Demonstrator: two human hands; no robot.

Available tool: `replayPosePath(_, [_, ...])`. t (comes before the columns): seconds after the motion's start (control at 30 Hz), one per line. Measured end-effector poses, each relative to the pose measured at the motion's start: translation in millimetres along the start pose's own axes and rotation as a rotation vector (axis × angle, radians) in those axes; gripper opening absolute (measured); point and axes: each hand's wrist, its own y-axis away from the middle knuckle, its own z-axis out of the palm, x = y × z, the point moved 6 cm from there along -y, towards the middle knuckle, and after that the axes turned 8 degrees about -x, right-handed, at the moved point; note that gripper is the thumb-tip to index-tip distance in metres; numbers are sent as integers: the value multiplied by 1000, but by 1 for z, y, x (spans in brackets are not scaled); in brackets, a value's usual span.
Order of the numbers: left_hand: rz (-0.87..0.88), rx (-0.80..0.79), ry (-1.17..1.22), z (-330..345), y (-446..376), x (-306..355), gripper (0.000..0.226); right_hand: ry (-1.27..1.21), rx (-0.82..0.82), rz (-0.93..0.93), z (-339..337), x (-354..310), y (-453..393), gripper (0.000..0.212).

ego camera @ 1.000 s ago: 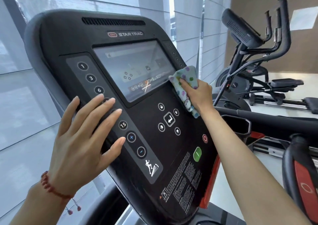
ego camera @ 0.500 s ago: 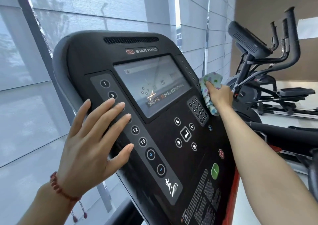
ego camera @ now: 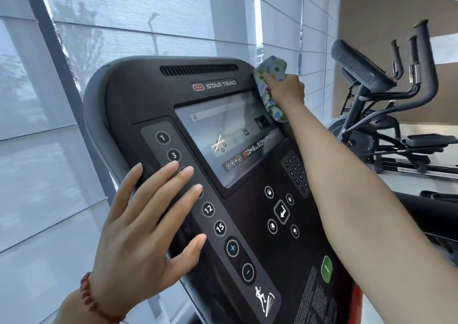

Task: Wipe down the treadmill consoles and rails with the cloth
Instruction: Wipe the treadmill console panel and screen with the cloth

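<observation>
1. The black console [ego camera: 138, 105] fills the middle, tilted back, and both of the person's hands are on it; it carries the words STAR TRAC near its top
2. Beyond both hands, pale window blinds [ego camera: 119, 16] run across the background
3. To the right of the right arm, well apart from it, stands a dark exercise machine [ego camera: 371, 105] with upright handles
4. The screen [ego camera: 223, 135] sits between the two hands, lower than the right hand and above and to the right of the left one
5. The left hand [ego camera: 138, 244] lies flat on the console's left side, fingers straight and spread, covering part of the column of numbered buttons [ego camera: 208, 209]; a red bead bracelet [ego camera: 91, 301] is on its wrist
6. The right hand [ego camera: 285, 88] reaches up to the console's top right corner, fingers curled round the cloth
7. The cloth [ego camera: 270, 68], pale with coloured dots, is bunched in the right hand and pressed against that corner, with a loose end hanging below the wrist
8. Under the right forearm sits a green button [ego camera: 326, 269]
</observation>
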Motion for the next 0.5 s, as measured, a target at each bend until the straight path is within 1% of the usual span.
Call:
replayPosePath(0.1, [2,12,12,1,0,-1,48,-4,-38,-32,6,-11,1,45])
replayPosePath(0.27, [-15,52,38,2,0,0,44,-1,-140,-216,23,-50,24,38])
replayPosePath(0.5, [-2,49,21,3,2,1,42,50,-224,-359,34,-81,71,29])
